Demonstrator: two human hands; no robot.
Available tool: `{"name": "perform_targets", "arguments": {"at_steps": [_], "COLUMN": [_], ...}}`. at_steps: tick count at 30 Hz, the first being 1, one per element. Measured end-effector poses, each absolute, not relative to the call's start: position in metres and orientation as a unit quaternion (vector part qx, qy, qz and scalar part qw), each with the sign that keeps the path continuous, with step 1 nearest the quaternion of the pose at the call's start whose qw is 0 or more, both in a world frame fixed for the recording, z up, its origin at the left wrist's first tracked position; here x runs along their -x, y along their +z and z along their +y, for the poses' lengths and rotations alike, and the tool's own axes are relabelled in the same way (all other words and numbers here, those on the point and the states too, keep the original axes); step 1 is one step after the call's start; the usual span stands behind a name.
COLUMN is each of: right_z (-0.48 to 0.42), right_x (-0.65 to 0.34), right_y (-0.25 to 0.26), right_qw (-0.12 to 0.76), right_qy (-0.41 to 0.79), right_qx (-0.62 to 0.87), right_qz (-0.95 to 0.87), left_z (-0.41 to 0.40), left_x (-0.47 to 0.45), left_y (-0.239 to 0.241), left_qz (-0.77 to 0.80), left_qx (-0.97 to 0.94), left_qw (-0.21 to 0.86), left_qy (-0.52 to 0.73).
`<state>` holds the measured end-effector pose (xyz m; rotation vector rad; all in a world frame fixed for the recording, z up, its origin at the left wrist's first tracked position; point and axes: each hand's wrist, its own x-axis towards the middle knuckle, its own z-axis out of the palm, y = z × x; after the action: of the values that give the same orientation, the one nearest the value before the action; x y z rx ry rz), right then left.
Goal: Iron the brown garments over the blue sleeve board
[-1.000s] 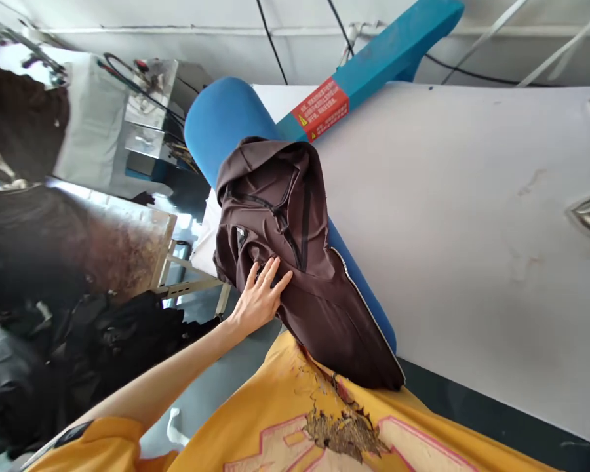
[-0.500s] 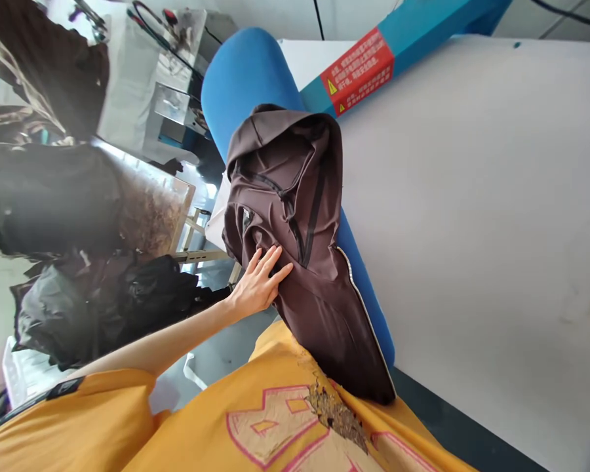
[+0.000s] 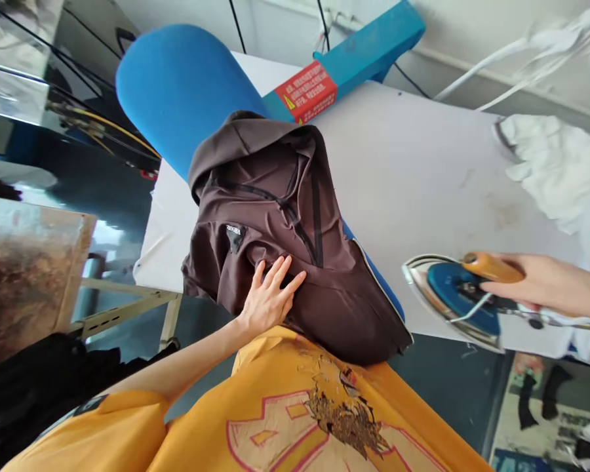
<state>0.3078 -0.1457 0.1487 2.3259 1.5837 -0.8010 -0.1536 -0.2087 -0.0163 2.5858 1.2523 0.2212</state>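
Note:
A dark brown zip-up garment (image 3: 255, 190) lies draped over a narrow blue padded ironing board (image 3: 187, 85). Black tape seams and a small black label show on its inside, and a zipper (image 3: 381, 282) runs down its right edge. My left hand (image 3: 270, 295) rests on the cloth with its fingers spread. Off to the right, my right hand (image 3: 516, 278) is wrapped round the wooden handle of a steam iron (image 3: 465, 295). The iron, blue on top with a metal rim, is over the white table's front edge, apart from the garment.
A blue metal arm (image 3: 373, 46) with a red warning label (image 3: 307, 92) sits behind the board on the white table (image 3: 423, 177). Crumpled white cloth (image 3: 545, 164) lies at the back right. Dark fabric (image 3: 54, 387) is piled low on the left, below a worn wooden board (image 3: 29, 255).
My view has swung to the right, bringing my right hand and the iron into sight. My left hand stays spread on the garment.

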Motion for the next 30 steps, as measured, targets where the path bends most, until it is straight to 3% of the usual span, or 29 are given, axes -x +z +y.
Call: {"name": "perform_targets", "arguments": {"at_steps": [2, 4, 9, 13, 17, 22, 25, 29, 30], "right_z": [-0.152, -0.157, -0.179, -0.196, -0.199, -0.196, -0.190, -0.179, -0.178], "right_x": [-0.272, -0.225, -0.129, -0.107, -0.106, -0.096, -0.071, -0.043, -0.043], "right_y": [0.162, 0.163, 0.135, 0.122, 0.126, 0.130, 0.130, 0.130, 0.131], "right_qw": [0.153, 0.157, 0.160, 0.228, 0.269, 0.261, 0.247, 0.263, 0.271], "right_qy": [-0.436, -0.513, -0.327, -0.217, -0.183, -0.189, -0.181, -0.168, -0.174], "right_qx": [-0.749, -0.710, -0.720, -0.709, -0.699, -0.710, -0.728, -0.698, -0.687], "right_qz": [0.475, 0.456, 0.591, 0.631, 0.637, 0.626, 0.613, 0.645, 0.652], "left_z": [-0.207, -0.206, -0.205, -0.181, -0.128, -0.086, -0.068, -0.036, -0.032], "left_x": [0.155, 0.155, 0.162, 0.180, 0.187, 0.186, 0.205, 0.251, 0.259], "left_y": [-0.016, -0.017, -0.019, -0.004, 0.010, -0.003, 0.002, 0.051, 0.065], "left_qz": [0.422, 0.416, 0.406, 0.422, 0.483, 0.410, 0.379, 0.345, 0.376], "left_qx": [-0.892, -0.892, -0.883, -0.825, -0.801, -0.874, -0.876, -0.828, -0.811], "left_qw": [0.135, 0.139, 0.170, 0.264, 0.243, 0.205, 0.262, 0.424, 0.421], "left_qy": [0.090, 0.105, 0.163, 0.268, 0.257, 0.159, 0.144, 0.130, 0.153]}}
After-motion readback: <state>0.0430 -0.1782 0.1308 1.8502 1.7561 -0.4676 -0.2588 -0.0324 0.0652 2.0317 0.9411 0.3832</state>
